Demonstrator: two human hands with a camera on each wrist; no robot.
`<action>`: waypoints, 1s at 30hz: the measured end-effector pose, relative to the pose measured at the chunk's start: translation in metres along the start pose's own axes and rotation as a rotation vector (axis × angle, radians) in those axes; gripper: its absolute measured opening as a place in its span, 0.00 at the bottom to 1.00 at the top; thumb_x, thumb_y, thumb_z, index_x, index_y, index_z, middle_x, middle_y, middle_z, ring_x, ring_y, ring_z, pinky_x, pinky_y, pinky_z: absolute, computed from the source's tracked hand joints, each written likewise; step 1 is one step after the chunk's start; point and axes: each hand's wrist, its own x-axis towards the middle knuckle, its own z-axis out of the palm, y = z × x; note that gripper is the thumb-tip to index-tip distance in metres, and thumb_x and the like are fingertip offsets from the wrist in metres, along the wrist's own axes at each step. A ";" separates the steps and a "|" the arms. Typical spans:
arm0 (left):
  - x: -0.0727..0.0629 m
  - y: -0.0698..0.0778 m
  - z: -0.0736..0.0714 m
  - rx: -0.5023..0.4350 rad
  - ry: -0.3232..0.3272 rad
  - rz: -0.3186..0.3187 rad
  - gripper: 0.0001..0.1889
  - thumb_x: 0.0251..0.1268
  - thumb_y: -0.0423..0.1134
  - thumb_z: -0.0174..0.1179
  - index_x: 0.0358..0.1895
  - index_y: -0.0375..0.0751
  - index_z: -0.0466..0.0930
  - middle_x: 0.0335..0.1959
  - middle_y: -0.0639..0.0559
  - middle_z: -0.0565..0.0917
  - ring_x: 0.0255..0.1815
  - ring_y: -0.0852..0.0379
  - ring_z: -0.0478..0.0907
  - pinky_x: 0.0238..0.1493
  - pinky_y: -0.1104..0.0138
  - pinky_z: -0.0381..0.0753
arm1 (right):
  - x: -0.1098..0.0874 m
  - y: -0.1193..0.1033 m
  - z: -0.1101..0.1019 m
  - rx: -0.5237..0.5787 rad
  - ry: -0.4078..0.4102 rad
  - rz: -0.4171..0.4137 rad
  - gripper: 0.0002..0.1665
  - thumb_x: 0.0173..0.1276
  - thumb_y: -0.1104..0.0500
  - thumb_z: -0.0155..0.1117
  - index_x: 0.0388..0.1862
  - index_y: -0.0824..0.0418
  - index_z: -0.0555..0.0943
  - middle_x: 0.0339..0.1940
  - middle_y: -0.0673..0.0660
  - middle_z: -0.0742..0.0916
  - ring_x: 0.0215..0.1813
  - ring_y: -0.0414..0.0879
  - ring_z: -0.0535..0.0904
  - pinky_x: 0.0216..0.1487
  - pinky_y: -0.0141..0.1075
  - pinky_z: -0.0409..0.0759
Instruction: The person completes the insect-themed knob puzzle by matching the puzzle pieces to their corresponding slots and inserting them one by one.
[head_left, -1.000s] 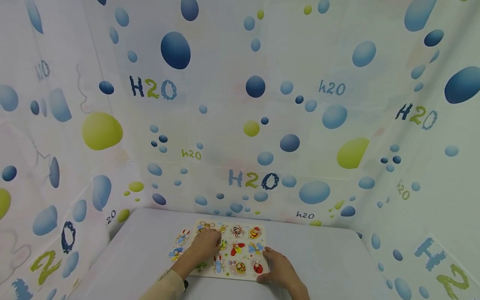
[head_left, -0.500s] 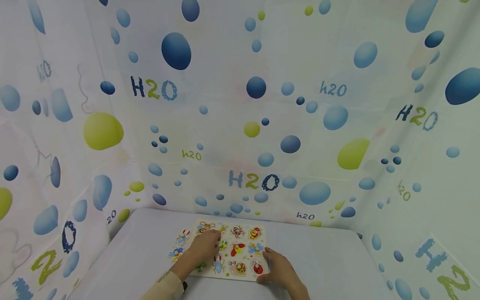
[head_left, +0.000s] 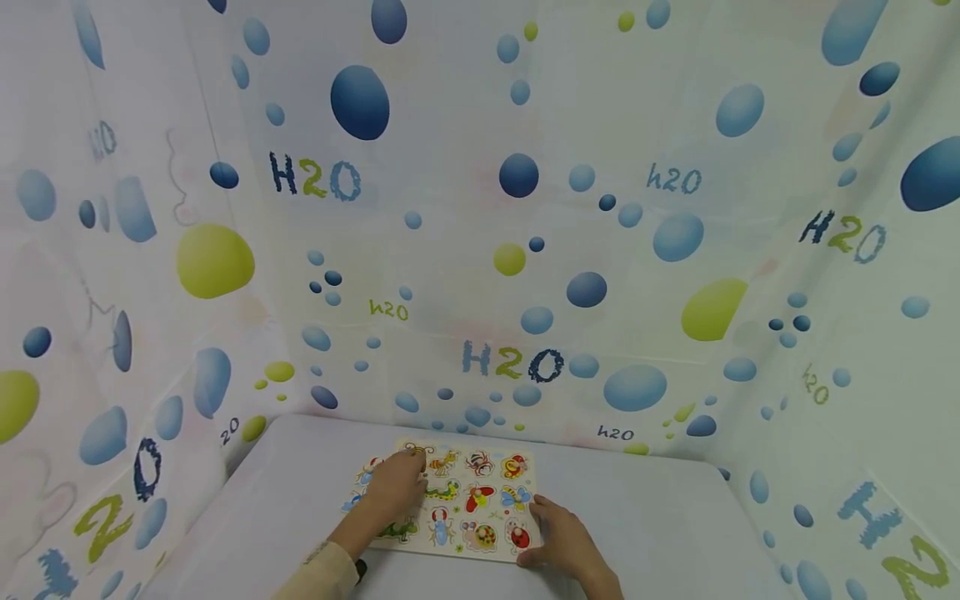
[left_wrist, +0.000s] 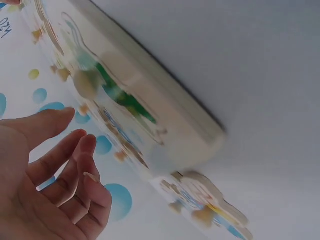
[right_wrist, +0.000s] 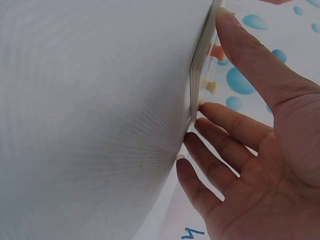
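A pale wooden peg puzzle board [head_left: 427, 547] lies on the table, with knobbed insect pieces in rows. My left hand [head_left: 393, 486] hovers over its left part; in the left wrist view, thumb and bent fingers [left_wrist: 89, 145] stand apart with nothing between them. It hides some pieces of the left column. To its right shows a green caterpillar piece [head_left: 442, 492], and below it a green insect piece [head_left: 400, 528]. My right hand [head_left: 561, 533] rests at the board's right edge, thumb at the near corner, fingers [right_wrist: 215, 155] fairly straight along the side.
Two loose insect pieces, one with a blue body [head_left: 351, 502], lie left of the board, partly behind my left hand. White cloth walls [head_left: 435, 250] with printed bubbles and "H2O" lettering close in the white table [head_left: 645, 517] at the back and sides.
My left hand has shifted left, away from the caterpillar piece, which now shows fully. My right hand stays at the board's edge. The head view has turned slightly left.
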 end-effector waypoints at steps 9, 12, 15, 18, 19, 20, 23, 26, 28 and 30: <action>-0.003 -0.021 -0.002 0.056 0.046 -0.080 0.08 0.62 0.33 0.72 0.41 0.36 0.85 0.37 0.45 0.80 0.36 0.48 0.82 0.32 0.55 0.86 | -0.001 0.001 0.000 0.000 0.003 -0.001 0.53 0.42 0.48 0.92 0.67 0.66 0.81 0.75 0.63 0.77 0.76 0.68 0.68 0.73 0.67 0.65; -0.005 -0.030 -0.005 0.073 0.031 -0.137 0.11 0.61 0.31 0.70 0.45 0.32 0.84 0.40 0.41 0.80 0.39 0.45 0.81 0.34 0.52 0.87 | -0.001 0.000 0.000 -0.003 0.003 0.001 0.53 0.41 0.48 0.92 0.67 0.66 0.81 0.74 0.63 0.77 0.75 0.68 0.69 0.73 0.67 0.66; -0.006 -0.041 -0.009 0.086 0.028 -0.172 0.12 0.61 0.31 0.70 0.45 0.30 0.83 0.39 0.40 0.79 0.39 0.44 0.81 0.34 0.52 0.87 | -0.002 -0.002 0.000 -0.003 0.002 0.004 0.53 0.41 0.48 0.92 0.67 0.67 0.81 0.74 0.63 0.78 0.75 0.69 0.69 0.72 0.68 0.66; -0.008 -0.050 -0.012 0.087 0.016 -0.195 0.11 0.60 0.31 0.70 0.44 0.31 0.83 0.36 0.41 0.78 0.38 0.45 0.80 0.32 0.52 0.87 | -0.002 -0.002 0.000 -0.010 0.002 0.005 0.53 0.41 0.48 0.92 0.67 0.67 0.81 0.74 0.63 0.78 0.75 0.69 0.69 0.72 0.68 0.66; -0.008 -0.053 -0.013 0.085 0.010 -0.200 0.10 0.61 0.31 0.70 0.43 0.31 0.82 0.35 0.41 0.78 0.37 0.45 0.80 0.32 0.52 0.87 | -0.002 -0.002 -0.001 -0.012 0.002 0.005 0.53 0.41 0.48 0.92 0.67 0.67 0.81 0.74 0.63 0.77 0.75 0.69 0.69 0.72 0.68 0.66; -0.009 -0.055 -0.014 0.082 0.001 -0.205 0.10 0.61 0.31 0.70 0.43 0.32 0.82 0.35 0.42 0.78 0.37 0.46 0.80 0.32 0.53 0.87 | -0.002 -0.002 -0.001 -0.011 0.001 0.006 0.53 0.42 0.48 0.92 0.67 0.67 0.81 0.74 0.63 0.77 0.75 0.69 0.69 0.72 0.67 0.66; -0.011 -0.057 -0.016 0.057 -0.028 -0.220 0.07 0.64 0.31 0.68 0.41 0.34 0.82 0.34 0.43 0.78 0.37 0.46 0.80 0.34 0.52 0.86 | -0.002 -0.002 -0.002 -0.005 -0.003 0.010 0.53 0.42 0.49 0.92 0.67 0.67 0.81 0.74 0.63 0.77 0.75 0.69 0.69 0.73 0.67 0.66; -0.013 -0.060 -0.018 0.034 -0.041 -0.222 0.05 0.65 0.30 0.67 0.41 0.35 0.82 0.34 0.43 0.78 0.36 0.47 0.79 0.34 0.52 0.86 | -0.002 -0.002 -0.002 -0.001 -0.009 0.016 0.53 0.41 0.48 0.92 0.66 0.67 0.81 0.74 0.64 0.77 0.75 0.69 0.68 0.73 0.68 0.65; -0.014 -0.061 -0.018 0.026 -0.040 -0.222 0.05 0.66 0.30 0.67 0.41 0.35 0.82 0.34 0.43 0.78 0.36 0.47 0.79 0.34 0.52 0.86 | -0.002 -0.003 -0.002 0.000 -0.010 0.017 0.53 0.41 0.48 0.92 0.66 0.67 0.81 0.74 0.64 0.77 0.75 0.69 0.68 0.73 0.68 0.65; -0.014 -0.062 -0.018 0.028 -0.031 -0.223 0.05 0.66 0.30 0.67 0.42 0.34 0.82 0.34 0.43 0.78 0.36 0.47 0.79 0.34 0.52 0.86 | -0.002 -0.004 -0.003 0.006 -0.009 0.016 0.53 0.41 0.48 0.92 0.67 0.67 0.81 0.74 0.64 0.77 0.75 0.69 0.68 0.73 0.68 0.65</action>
